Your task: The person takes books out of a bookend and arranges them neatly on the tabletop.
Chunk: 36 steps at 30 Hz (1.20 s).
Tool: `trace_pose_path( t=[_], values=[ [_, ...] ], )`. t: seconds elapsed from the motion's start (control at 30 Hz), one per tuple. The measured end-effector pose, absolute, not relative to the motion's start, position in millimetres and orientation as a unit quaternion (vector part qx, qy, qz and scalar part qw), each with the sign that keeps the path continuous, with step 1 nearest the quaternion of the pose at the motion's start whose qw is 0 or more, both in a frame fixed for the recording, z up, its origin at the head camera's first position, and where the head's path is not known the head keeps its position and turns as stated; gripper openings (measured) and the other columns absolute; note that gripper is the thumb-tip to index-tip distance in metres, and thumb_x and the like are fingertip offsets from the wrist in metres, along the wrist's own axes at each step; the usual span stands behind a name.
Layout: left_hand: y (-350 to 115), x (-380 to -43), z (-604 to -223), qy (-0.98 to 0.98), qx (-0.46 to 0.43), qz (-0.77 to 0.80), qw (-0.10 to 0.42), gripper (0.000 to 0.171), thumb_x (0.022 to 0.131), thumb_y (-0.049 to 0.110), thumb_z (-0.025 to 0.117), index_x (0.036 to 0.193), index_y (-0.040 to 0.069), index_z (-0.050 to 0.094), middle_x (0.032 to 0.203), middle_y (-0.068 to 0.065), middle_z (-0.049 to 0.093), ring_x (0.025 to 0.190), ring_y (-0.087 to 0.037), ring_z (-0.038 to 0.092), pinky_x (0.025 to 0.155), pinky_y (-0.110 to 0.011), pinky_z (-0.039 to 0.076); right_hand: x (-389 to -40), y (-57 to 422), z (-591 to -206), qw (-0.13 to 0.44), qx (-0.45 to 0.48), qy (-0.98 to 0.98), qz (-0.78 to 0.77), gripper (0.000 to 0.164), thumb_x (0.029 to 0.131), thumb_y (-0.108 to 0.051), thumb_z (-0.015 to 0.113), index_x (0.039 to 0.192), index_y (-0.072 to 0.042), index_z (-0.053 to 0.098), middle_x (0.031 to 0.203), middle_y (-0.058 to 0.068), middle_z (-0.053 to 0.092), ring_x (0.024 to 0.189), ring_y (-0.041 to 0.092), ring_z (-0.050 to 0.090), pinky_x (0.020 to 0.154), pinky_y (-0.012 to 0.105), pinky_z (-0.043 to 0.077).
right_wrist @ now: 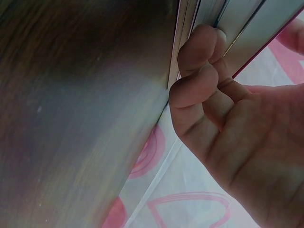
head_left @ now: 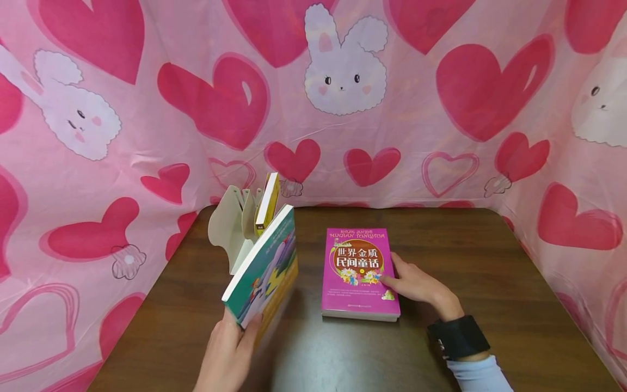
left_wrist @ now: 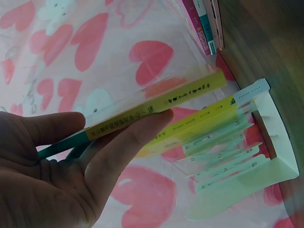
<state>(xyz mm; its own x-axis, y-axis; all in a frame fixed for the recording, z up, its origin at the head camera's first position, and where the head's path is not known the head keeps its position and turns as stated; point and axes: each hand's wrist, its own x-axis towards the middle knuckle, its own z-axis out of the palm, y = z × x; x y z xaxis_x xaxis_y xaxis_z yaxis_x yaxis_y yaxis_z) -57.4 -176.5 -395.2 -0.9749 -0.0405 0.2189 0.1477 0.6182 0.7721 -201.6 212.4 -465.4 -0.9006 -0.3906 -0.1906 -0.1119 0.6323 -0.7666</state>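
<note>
My left hand (head_left: 230, 348) grips a thin storybook (head_left: 269, 272) by its lower end, thumb on one cover and fingers on the other. The storybook, green and yellow with a picture cover, is raised and tilted on edge; its yellow spine (left_wrist: 156, 102) shows in the left wrist view. On the table lies a magenta book (head_left: 360, 302) with Chinese lettering, on top of other books. My right hand (head_left: 418, 283) holds its right side, thumb over the cover, and in the right wrist view the curled fingers (right_wrist: 194, 85) sit against the page edges.
A white book rack (head_left: 227, 223) with dividers stands at the table's back left, partly behind the raised storybook. A yellow book (head_left: 266, 204) stands upright in it. The brown table (head_left: 490, 272) meets a pink heart-patterned cloth (head_left: 416, 125) at the back and sides.
</note>
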Motion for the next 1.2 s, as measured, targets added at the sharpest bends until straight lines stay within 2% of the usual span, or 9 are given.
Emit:
trace_pose_path(
  t=[0.2, 0.23, 0.43, 0.63, 0.83, 0.97, 1.2],
  values=[
    [-174.3, -65.3, -399.3, -0.883, -0.038, -0.441, 0.159, 0.05, 0.098, -0.001, 0.068, 0.143, 0.007, 0.051, 0.131, -0.026, 0.072, 0.115, -0.042, 0.07, 0.092, -0.069, 0.056, -201.3, 213.2, -464.4, 0.178, -0.138, 0.885, -0.408, 0.099, 0.098, -0.049, 0.066, 0.16, 0.008, 0.013, 0.149, 0.034, 0.046, 0.133, 0.047, 0.048, 0.106, 0.073, 0.045],
    [-174.1, -66.8, -399.9, -0.879, -0.041, -0.445, 0.167, 0.048, 0.098, -0.001, 0.068, 0.142, 0.006, 0.052, 0.13, -0.027, 0.072, 0.114, -0.042, 0.071, 0.091, -0.069, 0.056, -198.3, 209.4, -459.6, 0.185, -0.122, 0.884, -0.412, 0.1, 0.097, -0.048, 0.067, 0.16, 0.008, 0.012, 0.151, 0.034, 0.046, 0.135, 0.048, 0.046, 0.109, 0.074, 0.042],
    [-172.9, -75.7, -401.7, -0.863, -0.043, -0.466, 0.192, 0.043, 0.098, -0.002, 0.067, 0.139, 0.003, 0.055, 0.127, -0.027, 0.073, 0.112, -0.04, 0.072, 0.088, -0.067, 0.058, -197.1, 206.0, -457.5, 0.179, -0.114, 0.886, -0.413, 0.094, 0.1, -0.042, 0.066, 0.16, 0.007, 0.014, 0.15, 0.03, 0.049, 0.133, 0.044, 0.05, 0.109, 0.072, 0.044],
    [-171.4, -82.6, -400.6, -0.861, -0.024, -0.479, 0.168, 0.043, 0.1, 0.001, 0.066, 0.14, 0.005, 0.054, 0.132, -0.025, 0.072, 0.114, -0.039, 0.071, 0.09, -0.068, 0.058, -198.5, 208.0, -459.4, 0.174, -0.109, 0.891, -0.404, 0.091, 0.1, -0.047, 0.064, 0.16, 0.004, 0.019, 0.14, 0.022, 0.06, 0.123, 0.035, 0.059, 0.108, 0.068, 0.048],
    [-170.2, -89.2, -397.9, -0.865, -0.013, -0.482, 0.141, 0.043, 0.102, 0.005, 0.064, 0.143, 0.006, 0.05, 0.138, -0.025, 0.069, 0.117, -0.043, 0.069, 0.093, -0.071, 0.055, -199.8, 209.4, -459.0, 0.165, -0.109, 0.896, -0.398, 0.081, 0.102, -0.042, 0.063, 0.158, 0.004, 0.026, 0.127, 0.016, 0.068, 0.111, 0.029, 0.064, 0.104, 0.065, 0.052],
    [-170.1, -92.1, -397.8, -0.869, -0.007, -0.476, 0.137, 0.042, 0.103, 0.006, 0.064, 0.143, 0.006, 0.051, 0.137, -0.025, 0.069, 0.116, -0.043, 0.07, 0.092, -0.071, 0.056, -200.2, 209.9, -459.1, 0.157, -0.109, 0.898, -0.397, 0.075, 0.105, -0.037, 0.06, 0.158, 0.005, 0.029, 0.133, 0.02, 0.065, 0.116, 0.032, 0.061, 0.106, 0.067, 0.049],
    [-169.3, -97.5, -396.7, -0.872, -0.001, -0.475, 0.117, 0.046, 0.104, 0.011, 0.063, 0.147, 0.009, 0.048, 0.141, -0.024, 0.067, 0.12, -0.044, 0.068, 0.093, -0.069, 0.055, -200.1, 210.3, -457.8, 0.126, -0.109, 0.909, -0.382, 0.07, 0.108, -0.033, 0.054, 0.156, 0.011, 0.03, 0.151, 0.037, 0.05, 0.137, 0.051, 0.048, 0.111, 0.075, 0.039]
  ],
)
